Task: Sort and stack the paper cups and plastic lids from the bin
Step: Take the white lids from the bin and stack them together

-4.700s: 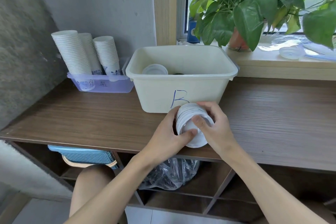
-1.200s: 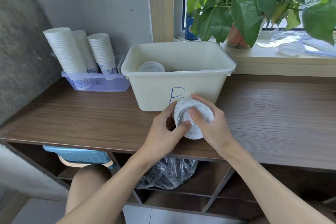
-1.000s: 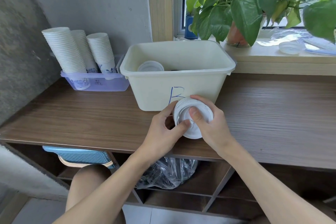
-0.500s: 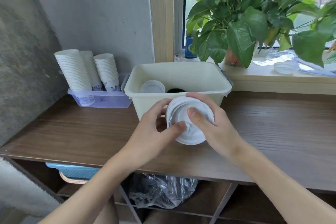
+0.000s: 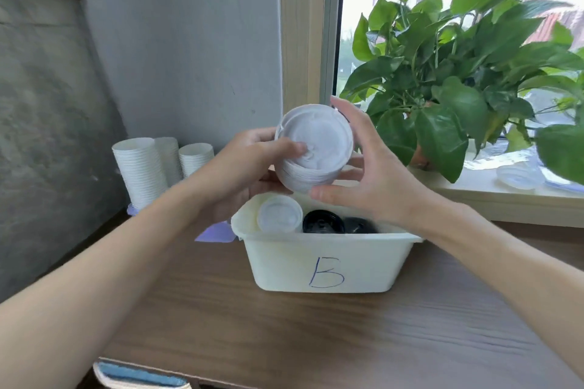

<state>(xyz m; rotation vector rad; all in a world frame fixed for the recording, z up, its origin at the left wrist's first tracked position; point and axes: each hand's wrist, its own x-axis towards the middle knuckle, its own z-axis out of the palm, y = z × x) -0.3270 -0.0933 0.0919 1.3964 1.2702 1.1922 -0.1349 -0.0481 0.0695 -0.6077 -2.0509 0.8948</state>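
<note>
Head-worn camera looks forward and slightly down, close over the bin [image 5: 325, 259], toward the window [image 5: 373, 9]

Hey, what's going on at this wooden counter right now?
A person grips a stack of white plastic lids with both the left hand and the right hand, held above the cream plastic bin marked B. A clear lid and black lids lie in the bin. Tall stacks of white paper cups stand to its left.
</note>
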